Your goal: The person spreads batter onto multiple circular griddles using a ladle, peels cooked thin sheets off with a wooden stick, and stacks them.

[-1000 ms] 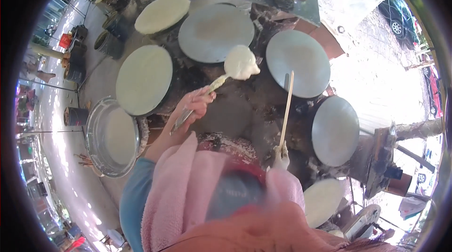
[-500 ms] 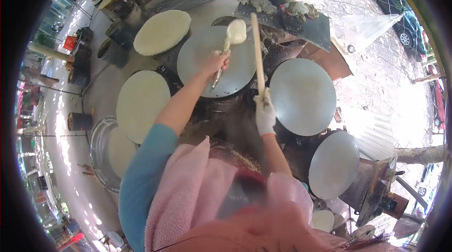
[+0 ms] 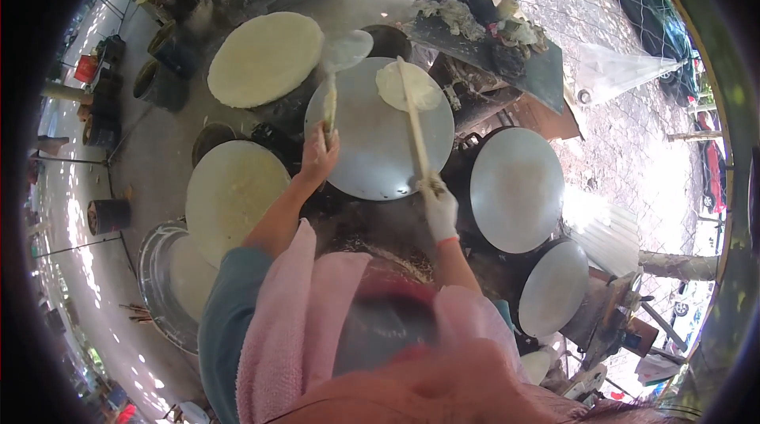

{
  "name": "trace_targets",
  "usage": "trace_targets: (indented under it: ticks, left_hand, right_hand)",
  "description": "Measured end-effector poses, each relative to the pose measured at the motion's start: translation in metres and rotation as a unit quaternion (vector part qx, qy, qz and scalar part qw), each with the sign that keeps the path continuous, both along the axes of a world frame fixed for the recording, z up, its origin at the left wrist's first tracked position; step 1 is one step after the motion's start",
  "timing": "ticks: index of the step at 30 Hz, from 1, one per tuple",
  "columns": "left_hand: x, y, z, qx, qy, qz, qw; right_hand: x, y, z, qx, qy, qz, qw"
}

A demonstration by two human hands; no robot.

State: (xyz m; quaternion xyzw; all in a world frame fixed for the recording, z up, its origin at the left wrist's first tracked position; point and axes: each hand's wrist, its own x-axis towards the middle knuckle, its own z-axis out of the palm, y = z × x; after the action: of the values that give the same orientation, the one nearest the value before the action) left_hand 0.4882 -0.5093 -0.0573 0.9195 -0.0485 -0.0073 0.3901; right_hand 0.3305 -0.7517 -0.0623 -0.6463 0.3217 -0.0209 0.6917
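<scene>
My bare left hand (image 3: 319, 153) is closed around the handle of a ladle (image 3: 349, 52), its bowl blurred above the far left rim of a round grey griddle (image 3: 356, 143). My right hand (image 3: 440, 209), in a white glove, grips a long wooden stick (image 3: 416, 129). The stick's far end meets a round patch of pale batter (image 3: 430, 93) on the far part of that griddle. Whether the tip presses into the batter, I cannot tell. Two more round surfaces on my left carry pale sheets, a far sheet (image 3: 265, 58) and a nearer one (image 3: 237, 196).
Bare round griddles stand on my right: a larger griddle (image 3: 516, 190) and a smaller one (image 3: 554, 288). A metal basin (image 3: 150, 297) with pale batter is at the lower left. Beyond the middle griddle, a dark board (image 3: 538, 76) bears crumpled cloths. Dark buckets (image 3: 158, 83) line the far left.
Batter now lies on the middle griddle. My left hand has swung the ladle to the left, and the stick's far end has come onto the batter. The whole view has shifted slightly.
</scene>
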Motion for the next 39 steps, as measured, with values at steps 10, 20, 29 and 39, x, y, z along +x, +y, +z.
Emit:
trace_targets:
  ticks: [10,20,29,39]
  left_hand:
    - [-0.044,0.085,-0.056,0.157,-0.337,-0.092,0.924]
    - [-0.136,0.119,-0.058,0.352,-0.271,-0.034,0.895]
    - [-0.177,0.090,-0.044,0.388,-0.224,0.021,0.894]
    - [-0.200,0.060,-0.040,0.159,-0.022,0.161,0.974]
  right_hand:
    - [0.015,-0.022,-0.008,-0.041,-0.040,0.113,0.992]
    - [0.048,-0.052,0.006,0.086,0.148,0.210,0.963]
    - [0.080,-0.090,0.025,0.092,0.174,0.288,0.937]
    - [0.126,-0.149,-0.014,-0.003,0.045,0.314,0.948]
